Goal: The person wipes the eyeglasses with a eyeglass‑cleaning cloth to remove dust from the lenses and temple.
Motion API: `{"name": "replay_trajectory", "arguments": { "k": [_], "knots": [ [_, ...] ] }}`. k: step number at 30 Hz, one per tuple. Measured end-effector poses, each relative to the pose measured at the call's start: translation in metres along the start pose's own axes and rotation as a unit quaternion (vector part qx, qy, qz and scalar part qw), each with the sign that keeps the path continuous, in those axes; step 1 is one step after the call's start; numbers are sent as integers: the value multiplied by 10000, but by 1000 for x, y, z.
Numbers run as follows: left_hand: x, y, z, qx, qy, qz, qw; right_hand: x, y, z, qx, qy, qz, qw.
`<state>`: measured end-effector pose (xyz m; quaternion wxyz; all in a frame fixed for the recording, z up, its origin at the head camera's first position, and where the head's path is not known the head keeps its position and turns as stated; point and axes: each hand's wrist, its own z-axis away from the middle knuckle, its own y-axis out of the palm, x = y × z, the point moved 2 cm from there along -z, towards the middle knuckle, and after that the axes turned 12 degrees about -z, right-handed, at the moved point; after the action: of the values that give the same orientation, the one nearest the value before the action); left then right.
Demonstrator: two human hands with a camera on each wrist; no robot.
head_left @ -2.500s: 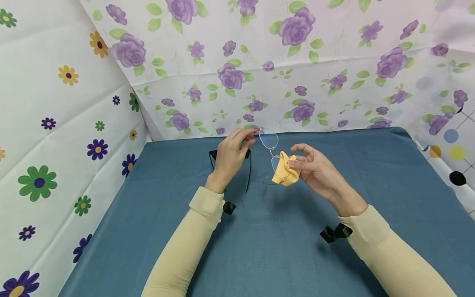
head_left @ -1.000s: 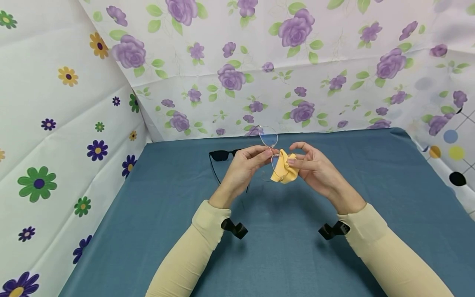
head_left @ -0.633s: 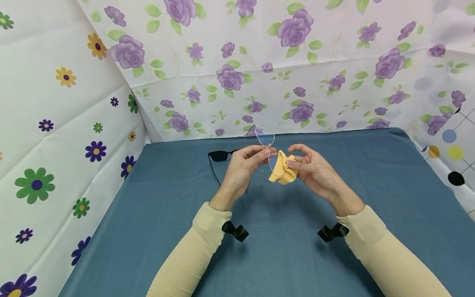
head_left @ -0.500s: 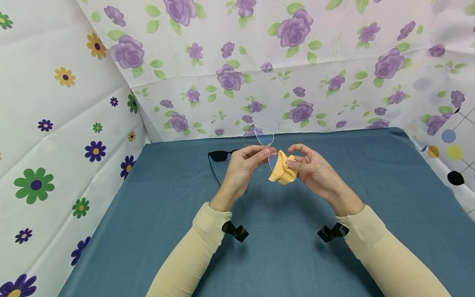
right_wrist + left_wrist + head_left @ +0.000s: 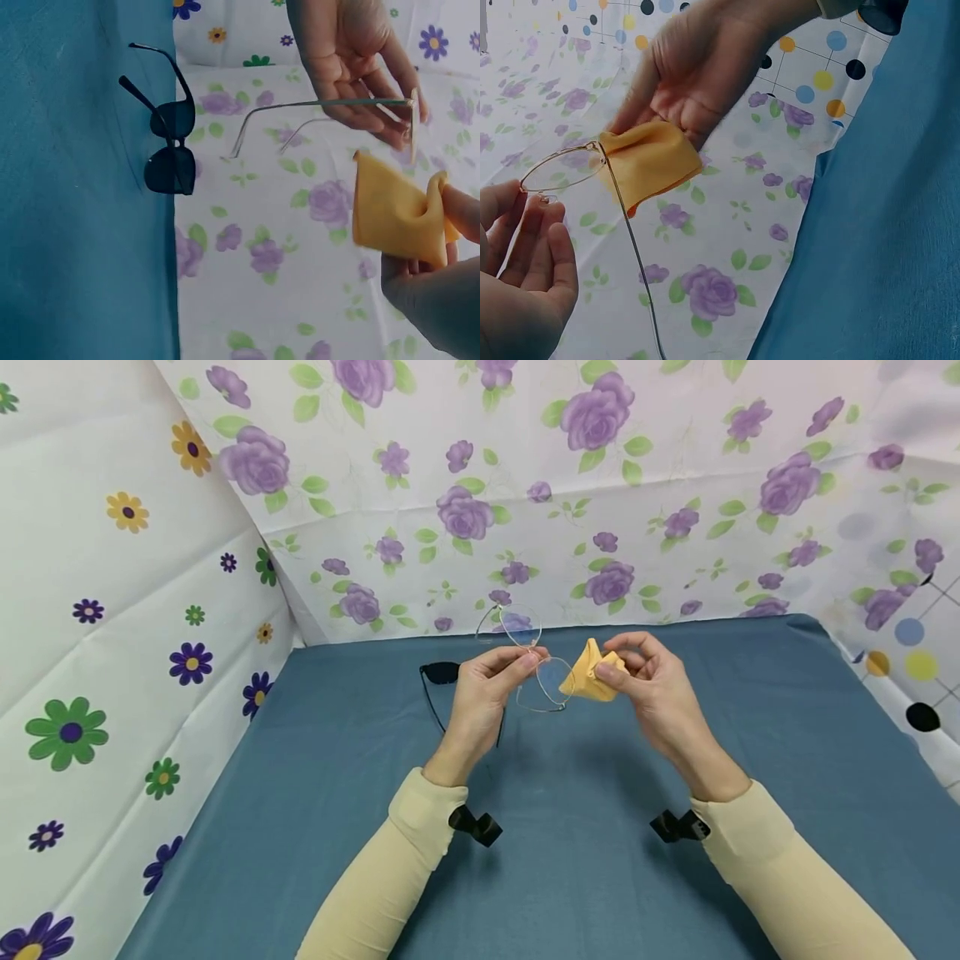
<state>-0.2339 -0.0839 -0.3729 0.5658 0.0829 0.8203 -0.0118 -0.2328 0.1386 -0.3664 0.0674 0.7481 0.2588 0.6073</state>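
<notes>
My left hand [image 5: 483, 689] pinches a pair of thin gold-rimmed eyeglasses [image 5: 542, 683] at the bridge, held above the table with the temples unfolded. Between the thumb and fingers of my right hand [image 5: 660, 693] is a folded yellow cloth [image 5: 592, 675]. In the head view the cloth's left edge lies at the rim of the right-hand lens; whether they touch I cannot tell. The right wrist view shows the cloth [image 5: 397, 214] just apart from the frame, and both temples of the eyeglasses [image 5: 330, 103] extending toward the table.
Black sunglasses [image 5: 440, 673] stand on the blue tablecloth [image 5: 360, 760] behind my left hand, partly hidden by it; their dark lenses [image 5: 171, 169] show fully in the right wrist view. A flower-printed sheet [image 5: 420, 527] rises along the table's back edge.
My left hand moved from the rim down to the bridge, then shifted the eyeglasses slightly left. Most recently my right hand drew the yellow cloth off the lens, to the right and up.
</notes>
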Motion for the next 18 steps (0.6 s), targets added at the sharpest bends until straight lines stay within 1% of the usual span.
{"name": "replay_trajectory", "arguments": {
  "k": [3, 5, 7, 10, 11, 13, 18],
  "knots": [
    [0, 1, 0, 16, -18, -14, 10000, 6, 4, 3, -36, -292, 395, 9988],
    [0, 1, 0, 29, -33, -33, 10000, 9, 9, 5, -36, -612, 844, 9945],
    [0, 1, 0, 30, -44, -60, 10000, 12, 14, 8, 18, -1030, 1413, 9846],
    [-1, 3, 1, -13, -38, -91, 10000, 13, 22, 12, 114, -1690, 2242, 9597],
    [-1, 3, 1, -28, -33, -99, 9999, 13, 24, 13, 167, -1852, 2414, 9524],
    [-2, 4, 2, -57, -31, -104, 9999, 11, 28, 14, 256, -2018, 2615, 9435],
    [-2, 5, 3, -151, -47, -151, 9998, 7, 31, 14, 532, -1995, 3147, 9264]
  ]
}}
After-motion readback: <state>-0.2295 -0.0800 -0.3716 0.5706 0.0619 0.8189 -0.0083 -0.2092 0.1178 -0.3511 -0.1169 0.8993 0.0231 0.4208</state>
